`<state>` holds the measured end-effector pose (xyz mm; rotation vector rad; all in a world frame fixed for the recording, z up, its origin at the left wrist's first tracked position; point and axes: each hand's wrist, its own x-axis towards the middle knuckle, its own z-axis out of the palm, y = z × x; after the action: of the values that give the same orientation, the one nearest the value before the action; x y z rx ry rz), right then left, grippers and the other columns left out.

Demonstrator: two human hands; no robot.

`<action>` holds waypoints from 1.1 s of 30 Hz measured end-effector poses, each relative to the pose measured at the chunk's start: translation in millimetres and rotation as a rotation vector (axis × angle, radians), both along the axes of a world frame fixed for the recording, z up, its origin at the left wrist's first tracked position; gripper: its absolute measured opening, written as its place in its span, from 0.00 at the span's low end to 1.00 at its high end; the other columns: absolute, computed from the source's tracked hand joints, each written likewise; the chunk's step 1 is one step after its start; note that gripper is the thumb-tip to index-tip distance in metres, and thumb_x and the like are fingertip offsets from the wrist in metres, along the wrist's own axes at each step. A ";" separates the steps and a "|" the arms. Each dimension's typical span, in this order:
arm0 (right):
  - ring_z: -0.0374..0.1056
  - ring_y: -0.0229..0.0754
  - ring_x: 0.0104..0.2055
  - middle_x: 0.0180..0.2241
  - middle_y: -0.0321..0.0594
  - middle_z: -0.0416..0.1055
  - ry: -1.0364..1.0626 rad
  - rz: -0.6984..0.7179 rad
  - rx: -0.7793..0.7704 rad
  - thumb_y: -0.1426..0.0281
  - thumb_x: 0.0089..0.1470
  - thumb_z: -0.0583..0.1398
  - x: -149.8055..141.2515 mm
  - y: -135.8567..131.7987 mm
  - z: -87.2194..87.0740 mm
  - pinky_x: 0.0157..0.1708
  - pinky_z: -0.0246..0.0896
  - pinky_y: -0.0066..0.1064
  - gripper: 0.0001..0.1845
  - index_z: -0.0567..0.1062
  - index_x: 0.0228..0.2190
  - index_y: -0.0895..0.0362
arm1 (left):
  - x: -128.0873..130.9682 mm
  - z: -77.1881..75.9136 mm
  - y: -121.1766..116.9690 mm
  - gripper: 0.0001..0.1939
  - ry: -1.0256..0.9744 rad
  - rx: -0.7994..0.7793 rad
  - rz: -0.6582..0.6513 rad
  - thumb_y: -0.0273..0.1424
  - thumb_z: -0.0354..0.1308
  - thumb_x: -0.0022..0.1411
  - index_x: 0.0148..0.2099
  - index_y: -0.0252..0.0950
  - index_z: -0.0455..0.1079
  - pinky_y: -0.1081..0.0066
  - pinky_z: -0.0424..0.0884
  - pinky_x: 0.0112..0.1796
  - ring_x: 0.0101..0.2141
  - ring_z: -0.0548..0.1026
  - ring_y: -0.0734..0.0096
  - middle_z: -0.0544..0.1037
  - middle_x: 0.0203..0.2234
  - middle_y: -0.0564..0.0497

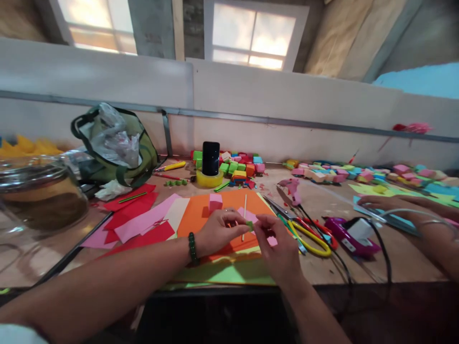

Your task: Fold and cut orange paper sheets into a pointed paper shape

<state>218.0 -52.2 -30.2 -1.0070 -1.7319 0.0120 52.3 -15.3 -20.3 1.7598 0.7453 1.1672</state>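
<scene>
Between the fingertips of both hands is a small green paper piece [250,224], partly hidden by the fingers. My left hand [223,230], with a dark bead bracelet on its wrist, pinches it from the left. From the right, my right hand [278,243] pinches the same piece. Beneath them lies an orange paper sheet [195,215] on top of green sheets [229,273]. A pink paper cube [215,202] stands just beyond my left hand. Near the fingers a thin pale stick [245,205] lies on the orange sheet.
Scissors with yellow handles [311,241], a pink glue gun [292,190] and a purple power strip [353,236] lie to the right. Another person's hand [387,206] is at far right. A phone [211,158] leans by yellow tape [209,179]. A glass jar [39,196] stands left.
</scene>
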 end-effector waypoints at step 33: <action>0.72 0.36 0.29 0.28 0.35 0.71 0.012 0.121 -0.216 0.71 0.55 0.60 1.5 -3.4 0.0 0.30 0.69 0.26 0.11 0.66 0.41 0.55 | -1.4 0.0 2.3 0.11 0.104 -0.012 -0.028 0.34 0.57 0.57 0.28 0.32 0.68 0.75 0.61 0.29 0.26 0.65 0.76 0.67 0.23 0.54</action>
<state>219.5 -55.6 -30.2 -1.0529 -1.8062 0.2874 50.9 -13.0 -20.3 1.8269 0.7848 1.0568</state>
